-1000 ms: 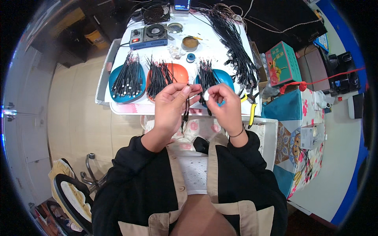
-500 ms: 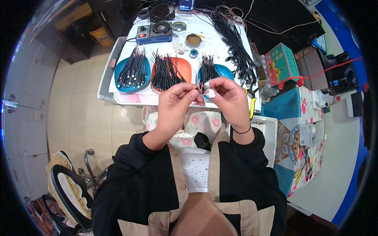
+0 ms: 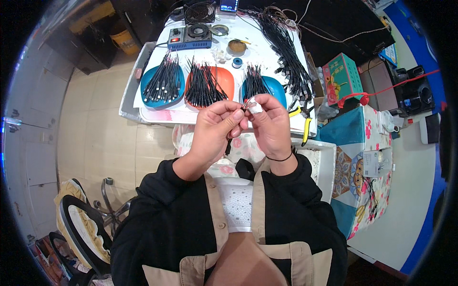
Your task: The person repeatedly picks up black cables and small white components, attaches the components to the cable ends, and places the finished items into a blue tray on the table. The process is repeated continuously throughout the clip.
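In front of my chest, over the table's near edge, both hands meet at the end of a thin black cable (image 3: 228,146). My left hand (image 3: 217,127) is closed on it, thumb against fingers, and the cable's other part hangs down below that hand. My right hand (image 3: 272,125) pinches the thin wires (image 3: 245,106) at the cable's end; white wrapping (image 3: 255,107) covers its fingertips. Just beyond lie a blue tray (image 3: 276,89), an orange tray (image 3: 226,83) and another blue tray (image 3: 149,97), each bearing many black cables. The exact grip on the wires is partly hidden by my fingers.
At the back of the white table stand a blue control box (image 3: 191,44), a fan (image 3: 199,13) and a round tin (image 3: 236,46). A solder spool (image 3: 237,62) sits nearer. Yellow-handled pliers (image 3: 307,131) lie at the right edge, below a long cable bundle (image 3: 288,62).
My right hand has shifted slightly left, its fingertips closing in on the wires. The cable's black end now shows below my left hand. The view has shifted a little, and more of the pliers shows.
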Motion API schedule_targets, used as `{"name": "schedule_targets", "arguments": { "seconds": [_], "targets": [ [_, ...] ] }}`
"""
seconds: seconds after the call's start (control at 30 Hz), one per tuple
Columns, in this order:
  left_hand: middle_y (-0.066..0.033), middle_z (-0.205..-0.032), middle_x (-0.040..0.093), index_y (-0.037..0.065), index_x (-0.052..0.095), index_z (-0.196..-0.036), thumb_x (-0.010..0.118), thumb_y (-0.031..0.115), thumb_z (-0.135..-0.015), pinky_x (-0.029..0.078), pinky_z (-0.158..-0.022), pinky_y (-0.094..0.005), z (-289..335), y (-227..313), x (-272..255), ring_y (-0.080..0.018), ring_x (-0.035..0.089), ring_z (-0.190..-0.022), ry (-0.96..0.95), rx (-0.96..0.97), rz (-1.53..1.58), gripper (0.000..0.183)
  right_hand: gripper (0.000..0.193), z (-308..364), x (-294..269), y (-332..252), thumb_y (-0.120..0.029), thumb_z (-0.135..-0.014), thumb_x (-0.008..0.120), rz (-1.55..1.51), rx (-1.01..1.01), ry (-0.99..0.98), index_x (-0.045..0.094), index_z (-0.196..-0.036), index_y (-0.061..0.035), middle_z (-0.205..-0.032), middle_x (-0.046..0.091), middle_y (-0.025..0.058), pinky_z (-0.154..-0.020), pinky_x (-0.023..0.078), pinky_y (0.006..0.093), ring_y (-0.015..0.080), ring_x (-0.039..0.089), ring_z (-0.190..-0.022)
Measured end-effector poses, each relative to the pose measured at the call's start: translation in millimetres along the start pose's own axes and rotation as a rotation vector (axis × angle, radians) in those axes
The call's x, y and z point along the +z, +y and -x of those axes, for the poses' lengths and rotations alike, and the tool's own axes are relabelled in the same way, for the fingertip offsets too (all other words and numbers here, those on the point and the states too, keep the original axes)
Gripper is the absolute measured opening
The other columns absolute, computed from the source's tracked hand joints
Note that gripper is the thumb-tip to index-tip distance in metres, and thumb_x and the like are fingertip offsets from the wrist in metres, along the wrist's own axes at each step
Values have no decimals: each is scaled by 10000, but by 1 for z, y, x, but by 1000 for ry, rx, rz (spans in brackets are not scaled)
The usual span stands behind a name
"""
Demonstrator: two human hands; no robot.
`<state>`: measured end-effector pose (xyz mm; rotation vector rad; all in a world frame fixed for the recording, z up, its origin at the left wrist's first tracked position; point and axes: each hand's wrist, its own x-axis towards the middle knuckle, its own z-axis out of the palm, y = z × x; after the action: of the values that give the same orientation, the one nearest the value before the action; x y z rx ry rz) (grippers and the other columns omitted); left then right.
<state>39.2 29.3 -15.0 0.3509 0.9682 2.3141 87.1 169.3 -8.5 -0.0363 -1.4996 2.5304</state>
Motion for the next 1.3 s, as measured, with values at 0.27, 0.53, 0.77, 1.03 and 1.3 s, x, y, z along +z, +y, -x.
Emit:
{"name": "schedule_targets", "arguments": {
  "seconds": [0.27,0.53,0.77,1.03,1.3],
  "targets": [
    [-90,-751,637,-55,628,-993,575,36,-913,386,-519,-198,-1,6,-8,-68,464,-561,-93,-136,-62,132,163,-5,-15,-14,-87,-893,613,-120,252,-178,536,-1024,-28,-988,573,40,-778,503,263,120,591,-887],
    [-61,-768,648,-60,662,-992,591,76,-920,420,-586,-188,1,9,-12,-61,540,-654,-141,-77,-632,169,160,-10,-31,-4,-117,-908,592,-331,463,-257,537,-1000,2,-966,573,72,-736,519,305,160,600,-844],
    [-18,-721,593,-46,653,-954,576,81,-931,376,-562,-176,-22,0,-27,-44,509,-649,-66,-85,-380,150,113,-116,-120,-20,-70,-834,624,1139,-190,67,639,-937,-26,-873,649,86,-664,508,326,188,626,-738],
    [-16,-742,603,-41,647,-968,580,96,-931,371,-560,-174,-26,-4,-32,-44,500,-654,-43,-143,-330,157,121,-240,-203,3,-128,-790,641,2110,-81,289,624,-862,-32,-927,621,147,-759,516,451,336,614,-911],
    [-38,-713,597,-54,634,-948,547,63,-935,341,-510,-183,-23,0,-38,-53,426,-555,-16,-110,-272,147,125,-246,-212,-14,-164,-778,621,1858,-57,291,645,-794,-42,-829,667,151,-710,519,427,339,646,-805]
  ]
}}
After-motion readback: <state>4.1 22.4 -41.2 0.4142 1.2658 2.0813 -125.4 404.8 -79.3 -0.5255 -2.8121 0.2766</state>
